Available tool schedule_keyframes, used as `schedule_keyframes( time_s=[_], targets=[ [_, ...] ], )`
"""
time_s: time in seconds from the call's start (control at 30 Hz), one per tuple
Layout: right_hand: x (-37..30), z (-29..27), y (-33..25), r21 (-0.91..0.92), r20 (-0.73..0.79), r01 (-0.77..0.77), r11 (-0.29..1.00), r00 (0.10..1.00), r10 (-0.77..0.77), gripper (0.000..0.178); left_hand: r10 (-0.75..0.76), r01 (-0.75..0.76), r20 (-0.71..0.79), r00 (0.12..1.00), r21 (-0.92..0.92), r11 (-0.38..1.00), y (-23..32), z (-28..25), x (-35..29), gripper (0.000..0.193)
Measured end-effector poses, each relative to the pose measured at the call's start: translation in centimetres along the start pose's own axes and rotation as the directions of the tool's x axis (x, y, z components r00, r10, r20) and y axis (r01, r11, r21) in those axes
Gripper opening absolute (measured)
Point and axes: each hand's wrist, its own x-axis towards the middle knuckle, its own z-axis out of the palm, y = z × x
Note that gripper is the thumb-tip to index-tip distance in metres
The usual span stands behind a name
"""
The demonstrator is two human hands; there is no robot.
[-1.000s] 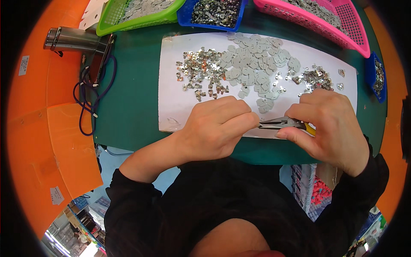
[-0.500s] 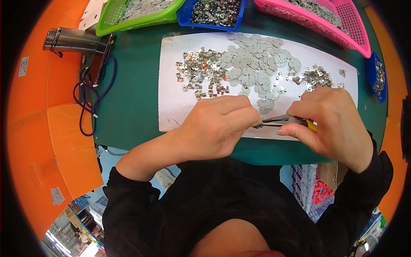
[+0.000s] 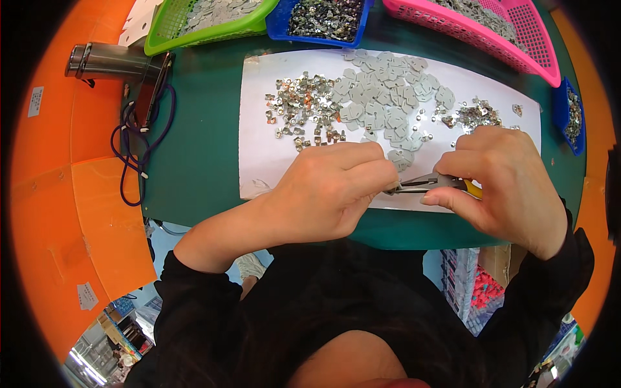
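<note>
My right hand [image 3: 501,187] is wrapped round a pair of needle-nose pliers [image 3: 424,183] with yellow grips. The jaws point left and reach the fingertips of my left hand [image 3: 343,184]. Those fingers are pinched together on a small part, mostly hidden, at the plier tips. Just beyond the hands, grey flat notched plates [image 3: 381,97] lie heaped on a white sheet [image 3: 259,165]. To their left is a pile of small shiny metal clips [image 3: 304,107]. On the right lies a heap of smaller metal pieces [image 3: 477,115].
Along the back stand a green basket [image 3: 213,39], a blue bin [image 3: 314,40] and a pink basket [image 3: 472,45], each holding parts. A small blue tray [image 3: 569,116] sits at the right edge. A steel cylinder [image 3: 113,61] and a dark cord [image 3: 145,155] are on the left.
The plier jaws look closer together at my left fingertips than before. Both hands have shifted only slightly.
</note>
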Motion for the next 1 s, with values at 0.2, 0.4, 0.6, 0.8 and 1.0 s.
schedule_keyframes(
  time_s=[0.2, 0.4, 0.6, 0.8, 1.0],
  targets=[
    [0.2, 0.0, 0.5, 0.101, 0.086, -0.027, 0.995, 0.996, 0.018, 0.028, -0.008, 0.009, 0.018, 1.000, -0.010, 1.000, 0.0, 0.1, -0.1, 0.016],
    [0.0, 0.1, 0.4, 0.047, 0.116, -0.074, 0.996, 0.991, 0.069, 0.028, -0.057, 0.057, 0.007, 0.998, -0.062, 0.996, 0.2, 0.2, 0.1, 0.013],
    [-0.1, 1.2, -1.0, -0.057, 0.027, -0.114, 0.992, 0.993, 0.116, 0.028, -0.154, 0.152, -0.027, 0.988, -0.043, 0.987, 0.0, 0.4, -0.2, 0.008],
    [-0.3, 2.4, 0.0, 0.049, 0.004, -0.147, 0.988, 0.989, 0.147, 0.027, -0.173, 0.169, -0.038, 0.984, -0.089, 0.982, -0.8, 1.1, -0.3, 0.007],
    [-0.3, 2.5, 0.6, 0.199, 0.071, -0.164, 0.966, 0.986, 0.153, 0.025, -0.197, 0.195, -0.013, 0.980, -0.089, 0.977, -0.5, 1.1, -0.5, 0.007]
  ],
)
